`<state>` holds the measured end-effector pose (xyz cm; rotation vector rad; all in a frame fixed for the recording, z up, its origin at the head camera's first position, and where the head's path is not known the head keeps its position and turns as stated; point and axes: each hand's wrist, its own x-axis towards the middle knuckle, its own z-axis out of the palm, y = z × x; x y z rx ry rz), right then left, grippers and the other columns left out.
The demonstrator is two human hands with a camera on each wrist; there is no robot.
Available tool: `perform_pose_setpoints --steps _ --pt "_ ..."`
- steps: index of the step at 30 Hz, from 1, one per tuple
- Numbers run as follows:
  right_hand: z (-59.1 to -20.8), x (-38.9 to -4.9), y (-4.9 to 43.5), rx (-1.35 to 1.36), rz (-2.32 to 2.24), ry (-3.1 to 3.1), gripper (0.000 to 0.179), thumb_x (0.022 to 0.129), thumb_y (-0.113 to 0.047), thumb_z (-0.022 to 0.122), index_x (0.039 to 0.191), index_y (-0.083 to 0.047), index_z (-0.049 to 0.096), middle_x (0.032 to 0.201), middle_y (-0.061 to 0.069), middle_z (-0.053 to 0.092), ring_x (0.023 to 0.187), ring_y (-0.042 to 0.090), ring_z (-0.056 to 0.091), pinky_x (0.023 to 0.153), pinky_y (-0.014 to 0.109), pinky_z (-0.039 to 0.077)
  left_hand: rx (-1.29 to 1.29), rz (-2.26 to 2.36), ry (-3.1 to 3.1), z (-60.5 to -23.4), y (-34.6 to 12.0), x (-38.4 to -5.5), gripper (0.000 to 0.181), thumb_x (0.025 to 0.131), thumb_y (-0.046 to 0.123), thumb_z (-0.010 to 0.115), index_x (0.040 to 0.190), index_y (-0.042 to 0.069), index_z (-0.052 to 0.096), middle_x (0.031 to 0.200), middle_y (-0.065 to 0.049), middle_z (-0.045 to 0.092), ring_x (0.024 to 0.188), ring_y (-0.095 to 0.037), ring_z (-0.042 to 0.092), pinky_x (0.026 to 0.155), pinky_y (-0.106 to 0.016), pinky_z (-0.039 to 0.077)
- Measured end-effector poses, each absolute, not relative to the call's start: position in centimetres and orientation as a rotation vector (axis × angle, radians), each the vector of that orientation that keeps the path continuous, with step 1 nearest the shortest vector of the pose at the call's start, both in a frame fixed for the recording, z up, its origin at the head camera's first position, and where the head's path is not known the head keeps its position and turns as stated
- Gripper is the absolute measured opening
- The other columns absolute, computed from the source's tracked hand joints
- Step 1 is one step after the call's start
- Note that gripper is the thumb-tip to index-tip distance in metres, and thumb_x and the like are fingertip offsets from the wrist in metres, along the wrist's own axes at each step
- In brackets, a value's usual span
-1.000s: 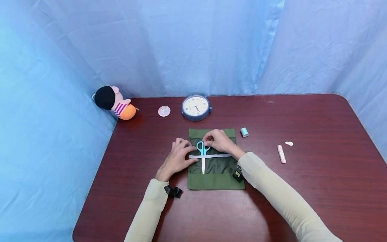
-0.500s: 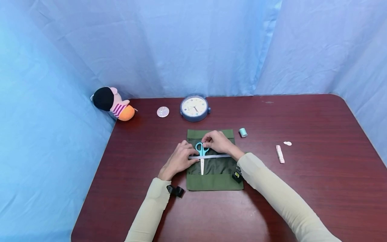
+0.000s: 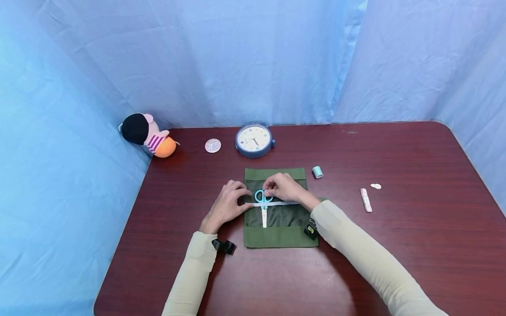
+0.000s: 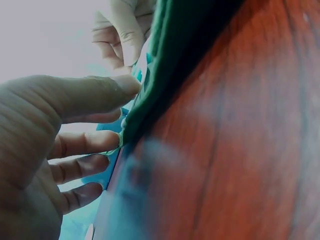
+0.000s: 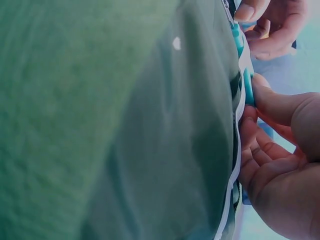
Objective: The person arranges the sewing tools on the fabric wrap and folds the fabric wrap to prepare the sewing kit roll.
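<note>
Blue-handled scissors (image 3: 264, 217) lie on an open green cloth roll (image 3: 281, 237), blades toward the person. A white elastic band (image 3: 283, 203) crosses them near the pivot, and the blade tip meets the edge of the roll's near flap. My right hand (image 3: 285, 186) pinches the right finger loop between thumb and fingers; in the right wrist view the blue handle (image 5: 248, 90) shows at the thumb tip. At the roll's left edge, my left hand (image 3: 227, 204) has its thumb by the band's end and its other fingers extended, as the left wrist view shows.
A thread spool (image 3: 318, 172) stands right of the roll, with a folded tape measure (image 3: 366, 200) and small white discs (image 3: 376, 186) farther right. Behind are a blue clock (image 3: 254, 141), a round clear disc (image 3: 213, 145) and a plush toy (image 3: 148, 135). Blue curtains (image 3: 253, 61) border the table.
The scissors have slid a little toward the person under the band, with my right hand following. My left hand came in to the band beside the scissors, then drew back left.
</note>
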<state>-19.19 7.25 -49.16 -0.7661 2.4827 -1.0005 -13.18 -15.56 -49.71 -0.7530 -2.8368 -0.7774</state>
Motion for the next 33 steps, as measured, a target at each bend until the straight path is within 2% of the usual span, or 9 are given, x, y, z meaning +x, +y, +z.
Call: perform_pose_setpoints --steps 10,23,33 --pt "-48.9 -18.8 7.1 -0.895 -0.905 2.506 0.016 0.092 -0.017 0.072 0.105 -0.009 0.077 0.096 0.006 0.075 0.084 0.015 0.067 0.077 0.029 0.054 -0.776 -0.85 -2.875 -50.0 -15.9 -13.4 0.042 0.079 0.028 0.085 0.116 0.01 0.073 0.133 -0.014 0.062 0.13 -0.033 0.051 0.102 -0.055 0.042" --pt "-48.9 -18.6 7.6 -0.938 -0.862 2.505 0.026 0.094 -0.021 0.07 0.116 -0.008 0.074 0.104 0.008 0.073 0.09 0.017 0.067 0.081 0.033 0.055 -0.786 -0.853 -2.956 -50.0 -15.9 -13.4 0.045 0.082 0.03 0.083 0.121 0.012 0.071 0.14 -0.013 0.06 0.14 -0.036 0.043 0.11 -0.059 0.037" --pt "-47.0 -19.2 11.2 -0.838 -0.994 2.613 0.026 0.095 -0.022 0.069 0.115 -0.007 0.074 0.106 0.009 0.074 0.09 0.019 0.069 0.081 0.038 0.056 -0.807 -0.837 -2.918 -49.4 -15.2 -13.1 0.047 0.08 0.032 0.084 0.12 0.011 0.071 0.138 -0.015 0.06 0.144 -0.041 0.038 0.113 -0.064 0.031"
